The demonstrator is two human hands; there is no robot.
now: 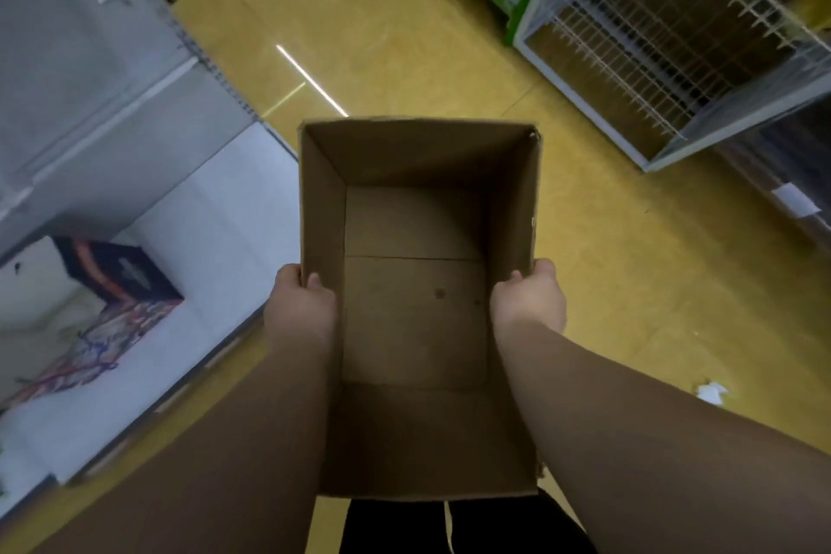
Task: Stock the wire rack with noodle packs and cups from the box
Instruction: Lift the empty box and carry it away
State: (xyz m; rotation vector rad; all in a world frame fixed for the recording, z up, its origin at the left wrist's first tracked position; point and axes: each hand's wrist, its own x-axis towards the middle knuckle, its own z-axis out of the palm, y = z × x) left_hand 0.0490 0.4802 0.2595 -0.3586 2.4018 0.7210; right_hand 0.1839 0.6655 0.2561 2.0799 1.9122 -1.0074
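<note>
Cardboard box (416, 319), open-topped with only its bare brown bottom showing inside, is held out over a yellow floor (404, 14). Left hand (300, 306) grips the left wall, thumb hooked inside the rim; right hand (530, 299) grips the right wall the same way. Nearer left, a white shelf (216, 247) carries a dark printed package (119, 272). Farther off, upper right, stands the wire rack (665, 40) (its contents too blurred to name)

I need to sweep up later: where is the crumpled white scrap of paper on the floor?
In the head view the crumpled white paper scrap lies on the yellow floor at lower right, just beyond the right forearm, right of the open brown cardboard box.
</note>
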